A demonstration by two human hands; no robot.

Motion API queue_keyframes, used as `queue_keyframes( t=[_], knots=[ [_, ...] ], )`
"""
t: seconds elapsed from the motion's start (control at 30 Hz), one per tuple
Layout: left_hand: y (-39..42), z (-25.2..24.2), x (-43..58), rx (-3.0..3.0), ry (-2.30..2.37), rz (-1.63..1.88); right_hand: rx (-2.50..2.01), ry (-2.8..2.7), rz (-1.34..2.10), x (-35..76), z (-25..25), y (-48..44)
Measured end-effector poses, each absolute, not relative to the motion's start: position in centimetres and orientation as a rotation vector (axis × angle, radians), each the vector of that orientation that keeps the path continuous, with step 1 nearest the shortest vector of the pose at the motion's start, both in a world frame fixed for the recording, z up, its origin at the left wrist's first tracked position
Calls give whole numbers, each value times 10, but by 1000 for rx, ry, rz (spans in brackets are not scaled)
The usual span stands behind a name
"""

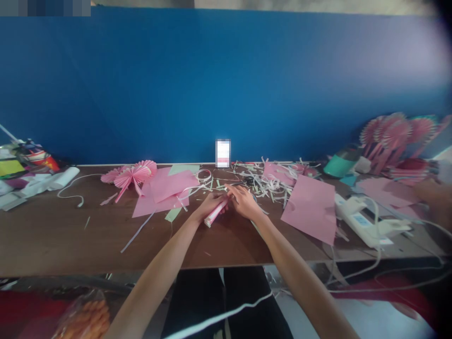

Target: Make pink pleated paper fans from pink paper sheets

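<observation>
Folded paper strip (216, 214), pink and white, narrow, compact. You hold it slanted over tabletop (165, 249), in left hand (211, 203); pale near end points toward you, leftward; far end partly hidden at right hand (243, 200).

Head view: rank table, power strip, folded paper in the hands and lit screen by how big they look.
1. Table
2. Power strip
Folded paper and lit screen: smallest, too alike to rank.

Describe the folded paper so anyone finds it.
Below the blue wall is a brown table. Near its middle, the left hand holds folded pink-and-white paper beside the right hand. Unlike the flat pink sheets either side, it's a narrow strip.
</observation>
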State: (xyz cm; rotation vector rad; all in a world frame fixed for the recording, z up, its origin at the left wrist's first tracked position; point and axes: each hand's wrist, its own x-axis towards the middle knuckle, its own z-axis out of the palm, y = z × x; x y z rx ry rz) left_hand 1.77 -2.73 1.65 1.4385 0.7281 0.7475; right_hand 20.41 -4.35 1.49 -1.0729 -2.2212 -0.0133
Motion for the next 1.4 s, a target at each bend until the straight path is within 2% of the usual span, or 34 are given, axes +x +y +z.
queue_keyframes(
  t=[1.03,1.4],
  knots=[
    [-22,11,19,1437,731,810,-1022,-2198,-71,196,15,-47],
    [-24,10,20,1432,715,785,-1128,-2355,-338,191,14,-47]
  ],
)
